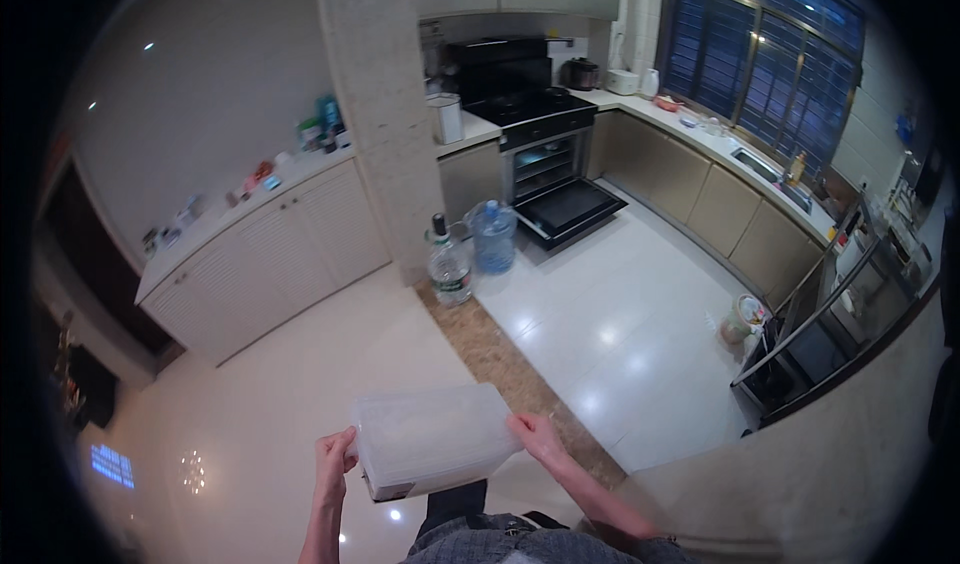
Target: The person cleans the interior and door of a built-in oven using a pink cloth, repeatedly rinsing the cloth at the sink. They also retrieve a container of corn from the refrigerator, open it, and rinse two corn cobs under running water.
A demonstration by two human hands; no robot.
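A translucent white plastic box (435, 436) is held level in front of my waist, above the tiled floor. My left hand (335, 455) grips its left end, with the fingers curled at the edge. At the opposite end, my right hand (537, 435) is closed on the right edge. Through the cloudy plastic I cannot make out any contents. A dark printed patch shows low on the side nearest me.
Ahead stand a clear water bottle (450, 275) and a blue water jug (493, 238) by a pillar (375, 99). Beyond them, the oven door (574, 208) hangs down open. A small bin (739, 320) and a metal-framed rack (817, 316) stand at right. A louvered cabinet (262, 264) lines the left wall.
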